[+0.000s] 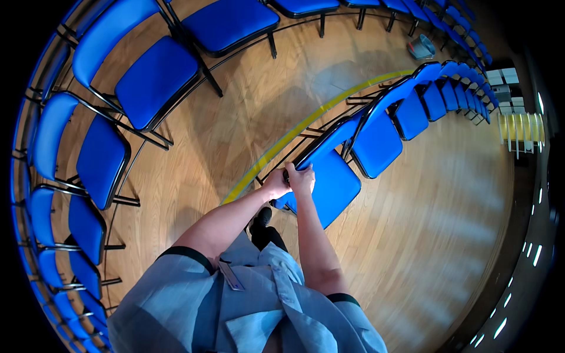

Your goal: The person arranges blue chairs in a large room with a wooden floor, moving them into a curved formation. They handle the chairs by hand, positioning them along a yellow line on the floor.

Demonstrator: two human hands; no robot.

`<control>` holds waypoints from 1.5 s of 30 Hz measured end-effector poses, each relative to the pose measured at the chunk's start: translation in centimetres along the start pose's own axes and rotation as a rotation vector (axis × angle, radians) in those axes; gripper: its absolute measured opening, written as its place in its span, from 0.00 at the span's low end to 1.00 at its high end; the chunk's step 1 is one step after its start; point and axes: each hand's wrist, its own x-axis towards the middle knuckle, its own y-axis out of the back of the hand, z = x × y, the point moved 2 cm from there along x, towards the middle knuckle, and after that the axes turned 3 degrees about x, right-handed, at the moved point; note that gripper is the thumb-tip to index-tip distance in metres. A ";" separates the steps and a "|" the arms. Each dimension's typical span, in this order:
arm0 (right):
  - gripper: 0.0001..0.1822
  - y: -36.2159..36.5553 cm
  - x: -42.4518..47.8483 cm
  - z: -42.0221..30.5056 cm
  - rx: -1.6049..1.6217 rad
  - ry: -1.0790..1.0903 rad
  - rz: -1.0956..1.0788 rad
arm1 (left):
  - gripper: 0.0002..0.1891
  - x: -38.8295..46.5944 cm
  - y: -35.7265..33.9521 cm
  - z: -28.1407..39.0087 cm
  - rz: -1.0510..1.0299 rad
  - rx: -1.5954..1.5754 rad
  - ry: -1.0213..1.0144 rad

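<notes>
Directly in front of me stands a blue padded chair with a black frame, its seat on the far side of its backrest. My left hand and my right hand meet at the top edge of that backrest, both with fingers curled around it. Between the two hands a dark bit shows; whether it is the chair's black rim or a separate small object, I cannot tell. Part of the backrest is hidden under my hands. Another blue chair adjoins this one on the right.
A yellow line curves across the wood floor behind the chair row. Curved rows of blue chairs stand to the left and ahead. A grey bucket sits on the floor at upper right. Far right is a yellow-and-white rack.
</notes>
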 end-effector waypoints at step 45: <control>0.48 -1.9 -67.2 79.5 0.406 -1.007 0.626 | 0.46 -58.7 -62.2 -13.5 -1.234 1.486 -1.549</control>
